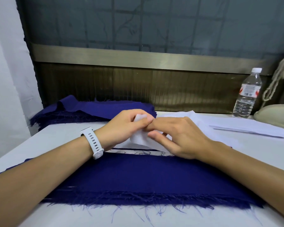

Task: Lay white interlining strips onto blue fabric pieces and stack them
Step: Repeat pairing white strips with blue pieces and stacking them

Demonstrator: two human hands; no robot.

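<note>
A stack of dark blue fabric pieces (138, 179) with frayed edges lies on the white table in front of me, under both forearms. Beyond its far edge my left hand (121, 126), with a white watch on the wrist, and my right hand (179, 136) meet and both pinch one white interlining strip (138, 138), held just above the table. A second pile of blue fabric pieces (95, 110) sits at the back left. A heap of white interlining strips (233, 126) lies at the back right, partly behind my right hand.
A clear plastic water bottle (247, 94) stands at the back right by the wall. Beside it lies a beige rounded object (274, 115) with a pale cord (275, 82) hanging above. A dark wall panel (138, 86) closes off the table's far side.
</note>
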